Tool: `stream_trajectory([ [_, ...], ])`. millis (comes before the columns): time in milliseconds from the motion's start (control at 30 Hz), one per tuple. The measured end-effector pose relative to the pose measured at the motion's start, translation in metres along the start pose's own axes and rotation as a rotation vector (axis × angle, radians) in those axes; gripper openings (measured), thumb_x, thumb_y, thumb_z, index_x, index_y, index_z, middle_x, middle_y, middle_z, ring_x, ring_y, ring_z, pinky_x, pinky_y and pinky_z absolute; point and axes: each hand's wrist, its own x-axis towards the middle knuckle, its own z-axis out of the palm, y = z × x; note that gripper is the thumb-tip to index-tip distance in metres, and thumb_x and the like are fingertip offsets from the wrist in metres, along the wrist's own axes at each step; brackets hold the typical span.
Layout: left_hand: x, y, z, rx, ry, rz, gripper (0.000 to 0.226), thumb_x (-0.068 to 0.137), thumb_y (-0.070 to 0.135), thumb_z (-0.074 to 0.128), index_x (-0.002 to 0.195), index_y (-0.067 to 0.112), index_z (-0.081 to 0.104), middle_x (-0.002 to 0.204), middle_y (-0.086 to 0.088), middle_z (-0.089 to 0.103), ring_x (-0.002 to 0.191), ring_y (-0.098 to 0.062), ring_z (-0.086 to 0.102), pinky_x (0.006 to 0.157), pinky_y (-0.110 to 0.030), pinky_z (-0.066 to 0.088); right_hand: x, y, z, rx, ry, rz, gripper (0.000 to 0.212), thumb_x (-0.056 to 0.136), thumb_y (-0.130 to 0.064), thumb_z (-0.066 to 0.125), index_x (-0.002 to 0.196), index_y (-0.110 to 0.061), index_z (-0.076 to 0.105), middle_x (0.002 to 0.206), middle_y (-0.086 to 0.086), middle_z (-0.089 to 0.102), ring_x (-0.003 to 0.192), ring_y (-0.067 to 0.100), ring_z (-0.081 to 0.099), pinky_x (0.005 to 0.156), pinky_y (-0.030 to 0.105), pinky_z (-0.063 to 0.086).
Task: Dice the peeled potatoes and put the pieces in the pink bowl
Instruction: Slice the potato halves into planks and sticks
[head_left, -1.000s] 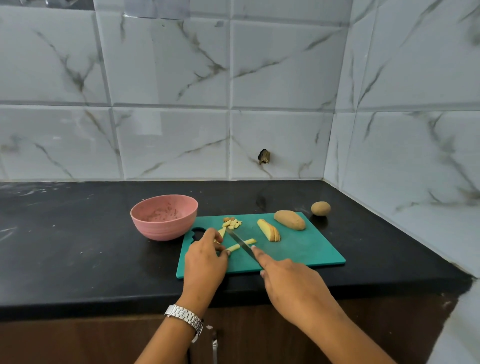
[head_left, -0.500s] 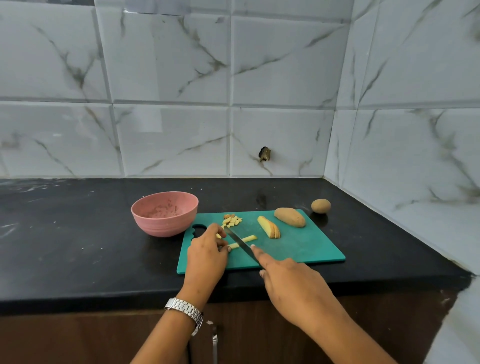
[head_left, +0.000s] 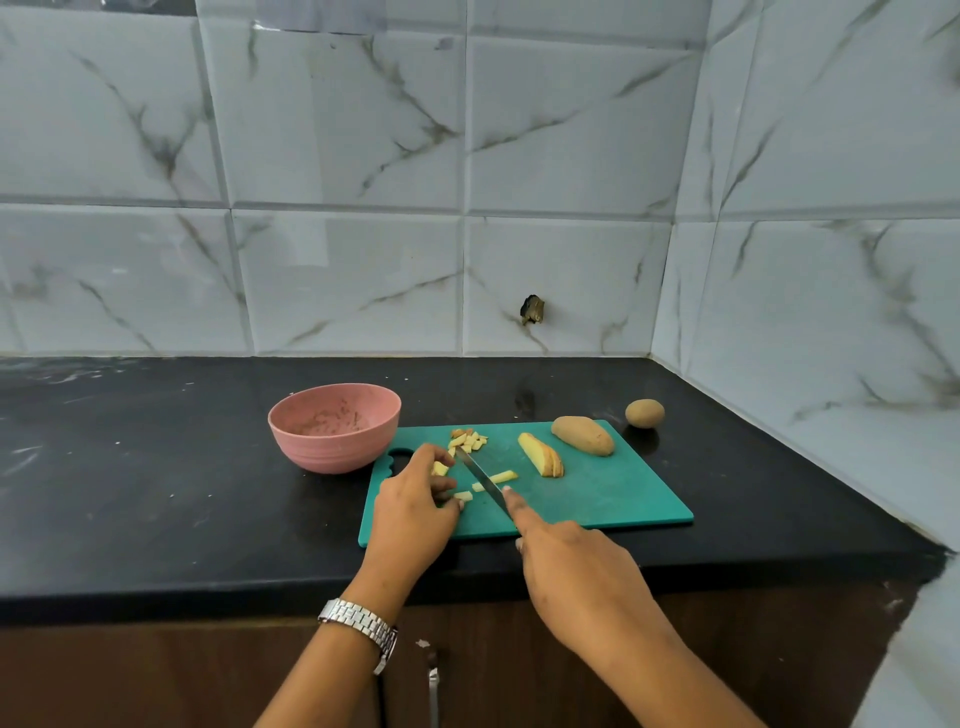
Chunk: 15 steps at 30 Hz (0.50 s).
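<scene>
The left hand (head_left: 415, 501), with fingers curled, holds the potato strips (head_left: 440, 469) steady so the right hand (head_left: 571, 566), gripping the knife (head_left: 480, 475), can dice them.

Black countertop (head_left: 156, 493), white marble-veined wall tiles (head_left: 337, 130), brown wooden cabinet front (head_left: 156, 675) below
</scene>
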Motion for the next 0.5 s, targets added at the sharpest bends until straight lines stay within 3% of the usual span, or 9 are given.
stream_trajectory([
  [100, -0.002, -0.004, -0.003, 0.002, 0.029, -0.019, 0.036, 0.079, 0.013, 0.074, 0.098, 0.03, 0.05, 0.094, 0.009, 0.068, 0.093, -0.003, 0.063, 0.084, -0.019, 0.05, -0.006, 0.0, -0.004, 0.036, -0.009, -0.031, 0.061, 0.108, -0.029, 0.034, 0.156, -0.038, -0.003, 0.095, -0.002, 0.051, 0.083, 0.011, 0.053, 0.067, 0.029, 0.045],
  [200, -0.001, -0.003, -0.002, 0.022, 0.052, -0.037, 0.03, 0.079, 0.013, 0.073, 0.093, 0.028, 0.052, 0.081, 0.014, 0.068, 0.089, -0.005, 0.063, 0.088, -0.032, 0.051, -0.011, -0.006, -0.004, 0.026, -0.053, -0.047, 0.064, 0.107, -0.026, 0.036, 0.156, -0.038, -0.003, 0.096, -0.002, 0.05, 0.088, 0.013, 0.056, 0.071, 0.031, 0.047],
  [500, 0.0, -0.006, 0.004, 0.06, 0.108, -0.021, 0.026, 0.081, 0.015, 0.071, 0.089, 0.029, 0.051, 0.08, 0.012, 0.069, 0.087, -0.006, 0.06, 0.077, -0.023, 0.045, -0.009, -0.018, 0.0, -0.047, -0.117, -0.003, 0.073, 0.105, -0.018, 0.044, 0.157, -0.031, -0.006, 0.099, 0.005, 0.052, 0.088, 0.016, 0.055, 0.068, 0.03, 0.043],
])
